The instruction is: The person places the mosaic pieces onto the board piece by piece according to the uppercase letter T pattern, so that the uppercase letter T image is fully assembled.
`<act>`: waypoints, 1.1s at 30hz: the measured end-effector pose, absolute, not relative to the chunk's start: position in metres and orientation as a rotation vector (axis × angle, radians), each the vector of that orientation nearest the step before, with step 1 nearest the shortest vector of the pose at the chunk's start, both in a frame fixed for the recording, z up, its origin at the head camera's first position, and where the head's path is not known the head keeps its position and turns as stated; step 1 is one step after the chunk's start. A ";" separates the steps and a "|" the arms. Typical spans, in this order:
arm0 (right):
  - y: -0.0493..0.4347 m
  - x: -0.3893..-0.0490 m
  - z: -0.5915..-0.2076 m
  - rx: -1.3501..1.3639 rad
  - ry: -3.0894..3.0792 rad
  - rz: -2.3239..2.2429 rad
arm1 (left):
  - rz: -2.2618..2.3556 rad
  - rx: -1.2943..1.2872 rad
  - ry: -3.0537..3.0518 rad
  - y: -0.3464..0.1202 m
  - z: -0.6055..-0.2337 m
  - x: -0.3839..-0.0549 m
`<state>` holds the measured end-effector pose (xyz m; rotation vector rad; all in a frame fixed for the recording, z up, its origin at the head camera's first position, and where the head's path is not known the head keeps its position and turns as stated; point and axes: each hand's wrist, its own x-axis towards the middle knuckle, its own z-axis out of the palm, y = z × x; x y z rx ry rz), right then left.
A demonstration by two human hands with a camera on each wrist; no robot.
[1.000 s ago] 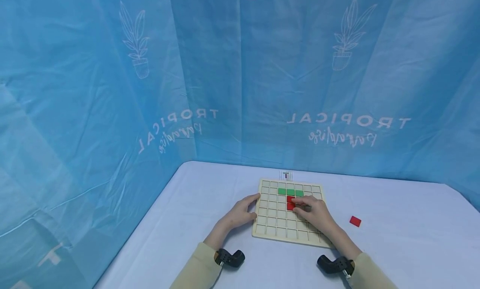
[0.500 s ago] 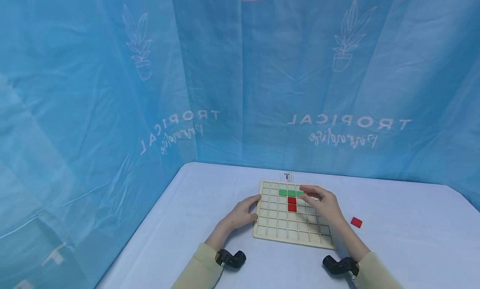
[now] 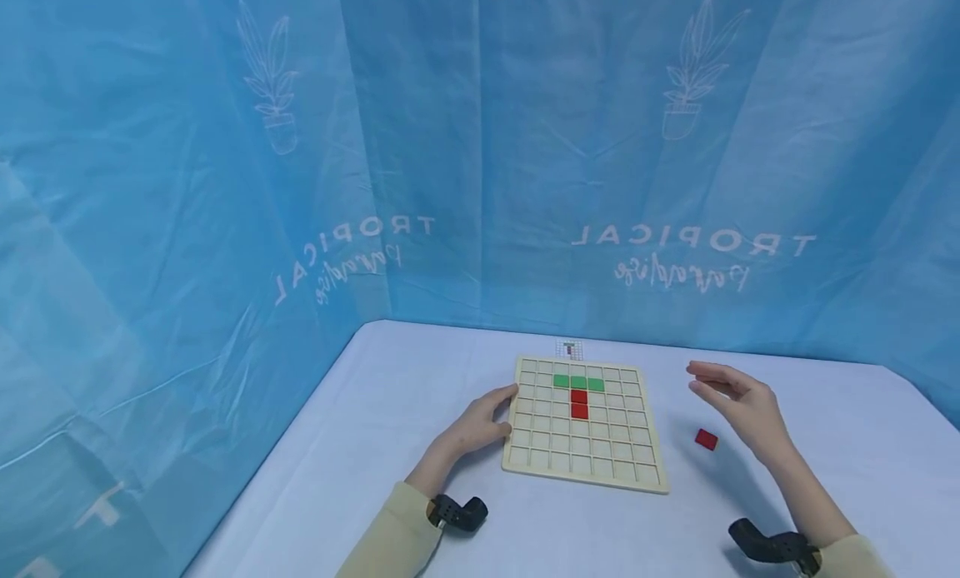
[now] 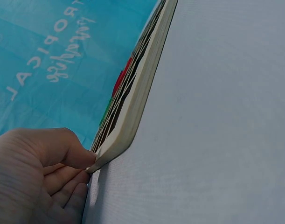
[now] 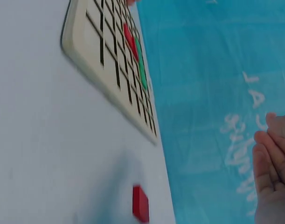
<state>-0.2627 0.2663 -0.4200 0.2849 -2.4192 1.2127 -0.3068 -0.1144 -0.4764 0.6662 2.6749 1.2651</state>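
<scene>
A pale wooden grid board (image 3: 547, 460) lies on the table. My left hand (image 3: 468, 432) rests against its left side, index fingertip and thumb spread apart along the edge. In the left wrist view, the thumb of that hand (image 4: 44, 158) touches the board's rim (image 4: 137, 109). Three green tiles (image 3: 578, 382) form a row on the grid, with two red tiles (image 3: 579, 404) in a column below the middle one. Right of the board, my right hand (image 3: 742, 407) hovers over the table, holding nothing, thumb and fingers apart. A loose red tile (image 3: 707, 440) lies below and left of it.
A small printed grid card (image 3: 569, 350) lies just behind the board. White cloth (image 3: 420, 370) covers the table. Blue printed curtains (image 3: 480, 145) hang behind and to the left. Black wrist cameras (image 3: 459, 512) sit on both wrists.
My right hand has left the red tiles on the board, lifted, and moved right past the board's edge. My left hand stays at the board's left side.
</scene>
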 end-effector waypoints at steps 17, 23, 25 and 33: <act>0.311 -0.237 -0.448 0.129 -2.511 1.233 | 1.282 0.632 2.675 -0.116 -0.476 -0.303; 0.314 -0.241 -0.464 0.102 -2.538 1.162 | 1.286 0.641 2.675 -0.116 -0.476 -0.305; 0.315 -0.243 -0.471 0.106 -2.564 1.124 | 1.283 0.644 2.672 -0.115 -0.476 -0.306; 0.312 -0.246 -0.487 0.119 -2.653 0.965 | 1.276 0.657 2.670 -0.113 -0.476 -0.307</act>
